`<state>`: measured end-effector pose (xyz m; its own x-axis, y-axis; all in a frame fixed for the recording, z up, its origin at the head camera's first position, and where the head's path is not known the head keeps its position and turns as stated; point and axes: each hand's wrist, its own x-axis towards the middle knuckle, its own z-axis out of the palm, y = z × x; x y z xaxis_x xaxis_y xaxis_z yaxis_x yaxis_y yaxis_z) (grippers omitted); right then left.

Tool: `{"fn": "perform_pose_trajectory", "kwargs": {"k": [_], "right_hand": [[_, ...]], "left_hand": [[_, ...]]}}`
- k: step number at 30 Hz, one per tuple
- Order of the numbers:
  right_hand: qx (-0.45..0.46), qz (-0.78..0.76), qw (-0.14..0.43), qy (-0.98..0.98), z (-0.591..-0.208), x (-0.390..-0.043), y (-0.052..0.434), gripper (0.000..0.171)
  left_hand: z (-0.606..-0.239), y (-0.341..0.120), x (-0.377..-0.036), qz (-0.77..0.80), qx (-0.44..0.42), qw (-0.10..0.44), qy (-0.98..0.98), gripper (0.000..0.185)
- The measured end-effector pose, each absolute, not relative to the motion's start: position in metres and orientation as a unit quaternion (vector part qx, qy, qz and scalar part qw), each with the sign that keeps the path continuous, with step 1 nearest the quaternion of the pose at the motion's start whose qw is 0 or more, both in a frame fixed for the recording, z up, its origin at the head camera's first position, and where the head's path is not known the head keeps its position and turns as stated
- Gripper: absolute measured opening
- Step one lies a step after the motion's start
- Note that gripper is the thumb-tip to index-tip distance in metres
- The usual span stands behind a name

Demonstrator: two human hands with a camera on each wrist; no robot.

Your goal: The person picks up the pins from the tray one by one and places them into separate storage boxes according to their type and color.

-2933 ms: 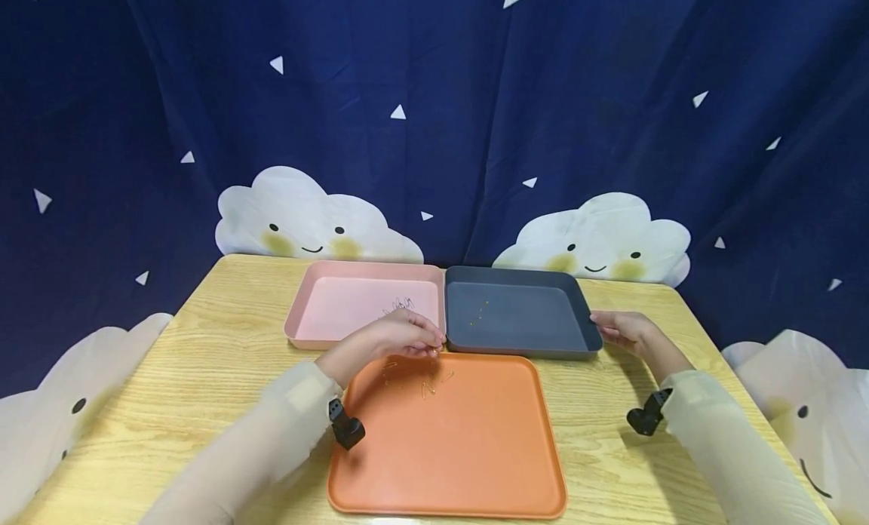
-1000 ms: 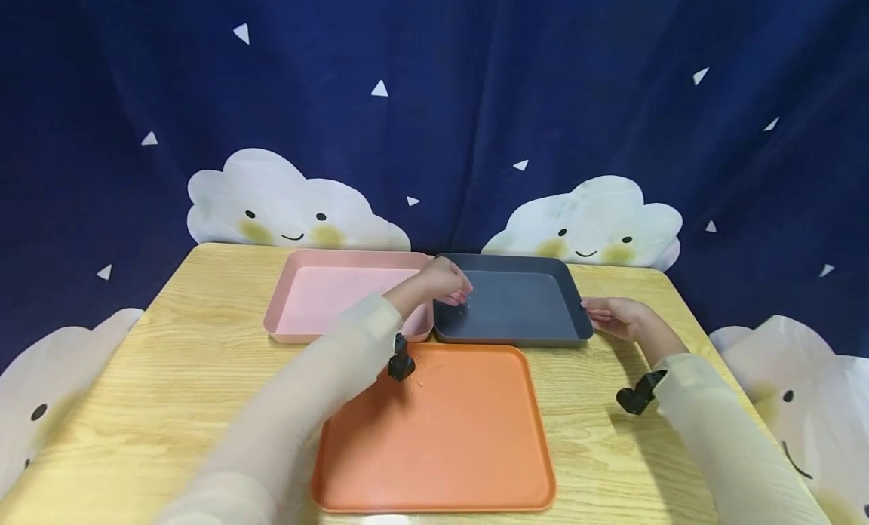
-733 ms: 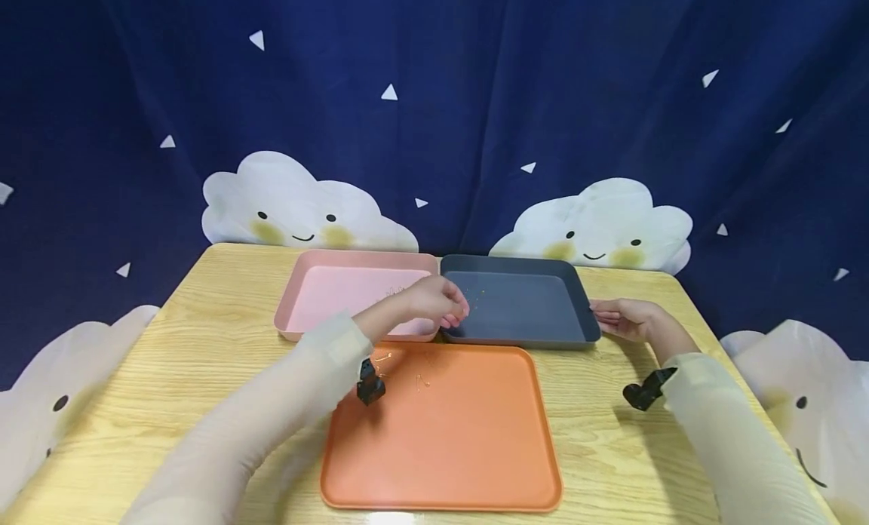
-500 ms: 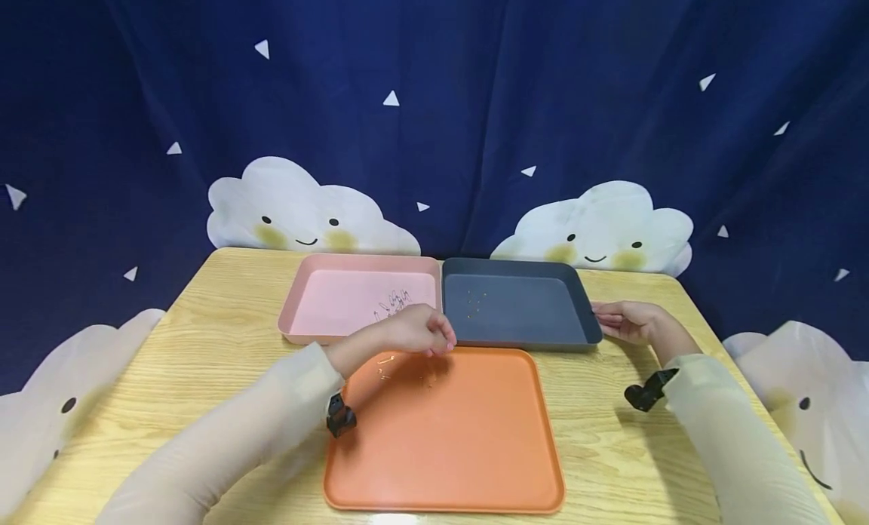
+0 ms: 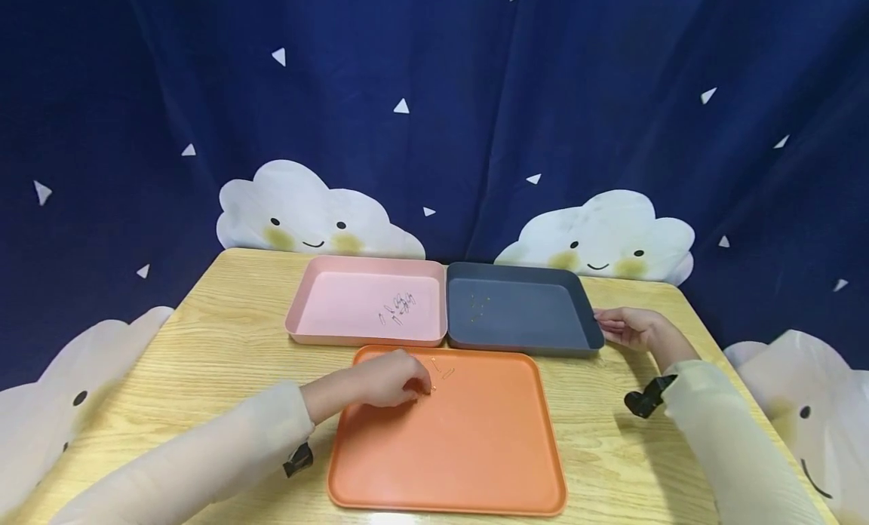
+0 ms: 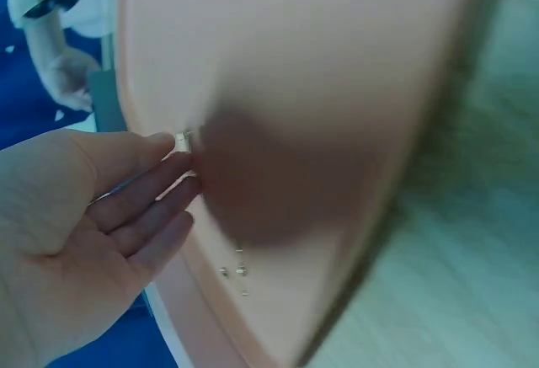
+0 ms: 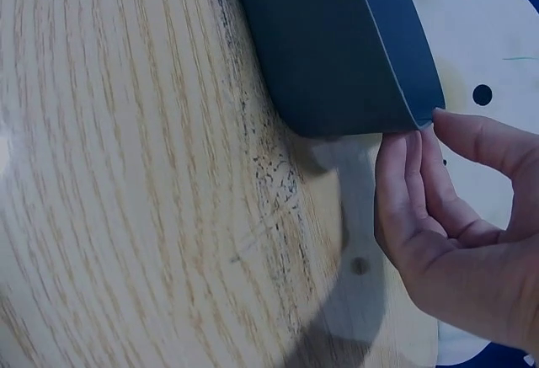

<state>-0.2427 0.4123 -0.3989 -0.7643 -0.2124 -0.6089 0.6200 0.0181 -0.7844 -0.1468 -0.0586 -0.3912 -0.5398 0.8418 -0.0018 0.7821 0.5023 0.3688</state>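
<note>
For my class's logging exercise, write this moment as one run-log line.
left hand: fingertips at gold pieces on orange tray | right hand: pinches dark tray rim | pink tray: dark pieces inside

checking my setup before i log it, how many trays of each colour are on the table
Pink tray: 1
Dark blue-grey tray: 1
Orange tray: 1
Total: 3 trays

- Curtain (image 5: 434,57), dark blue, softly folded, scattered with white triangles (image 5: 401,107).
- Printed clouds (image 5: 305,204), white, smiling, yellow-cheeked, along its lower part.
- Table (image 5: 224,321), pale yellowish wood grain, before the curtain.
- Glare (image 5: 394,519), bright, near side.
</note>
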Motion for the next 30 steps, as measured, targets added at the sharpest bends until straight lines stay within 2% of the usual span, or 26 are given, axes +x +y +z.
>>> {"fn": "perform_pose_trajectory", "kwargs": {"k": [5, 17, 23, 30], "right_hand": [[0.155, -0.678, 0.303, 0.652, -0.399, -0.242, 0.413, 0.037], [0.165, -0.676, 0.293, 0.656, -0.393, -0.237, 0.411, 0.037], [0.163, -0.675, 0.295, 0.657, -0.395, -0.237, 0.412, 0.038], [0.157, -0.672, 0.289, 0.663, -0.392, -0.237, 0.406, 0.038]], "left_hand": [[-0.398, -0.065, -0.139, 0.133, 0.489, 0.046, 0.861, 0.014], [-0.401, -0.071, -0.14, 0.136, 0.497, -0.006, 0.857, 0.009], [-0.402, -0.066, -0.149, 0.122, 0.54, 0.03, 0.832, 0.015], [-0.405, -0.059, -0.154, 0.112, 0.532, 0.061, 0.837, 0.014]]}}
